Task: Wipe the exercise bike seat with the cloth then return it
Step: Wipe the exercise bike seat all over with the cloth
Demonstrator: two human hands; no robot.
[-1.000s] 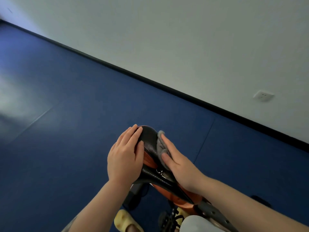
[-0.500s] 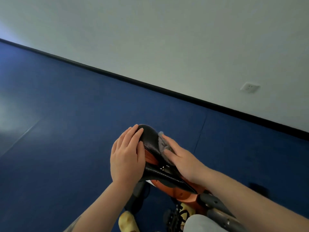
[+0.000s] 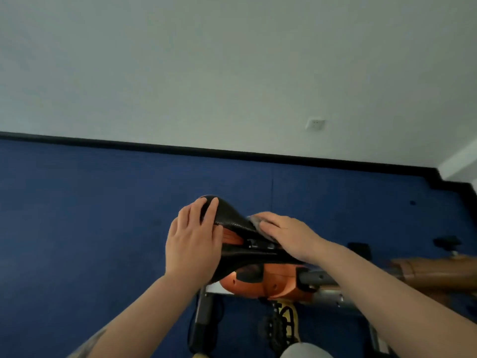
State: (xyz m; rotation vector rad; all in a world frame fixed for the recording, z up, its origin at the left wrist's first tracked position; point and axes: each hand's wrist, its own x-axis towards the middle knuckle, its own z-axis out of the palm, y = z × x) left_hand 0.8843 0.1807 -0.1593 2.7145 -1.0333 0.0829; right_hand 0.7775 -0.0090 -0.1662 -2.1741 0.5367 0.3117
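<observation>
The black exercise bike seat (image 3: 232, 218) with an orange strip sits low in the middle of the view, above the orange bike body (image 3: 273, 280). My left hand (image 3: 193, 239) lies flat over the seat's left side, fingers reaching its far tip. My right hand (image 3: 286, 233) presses a grey cloth (image 3: 254, 221) against the seat's right side; only a corner of the cloth shows past my fingers.
Blue floor (image 3: 90, 215) spreads around the bike up to a black skirting (image 3: 232, 152) and a pale wall with a socket (image 3: 315, 124). A pedal (image 3: 281, 324) and the bike's grey frame (image 3: 327, 298) lie below the seat. A wall corner juts in at the right.
The view has swung to the right, so the wall and skirting now run level. My right hand with the cloth has slid a little along the seat's right side. My left hand stays on the seat.
</observation>
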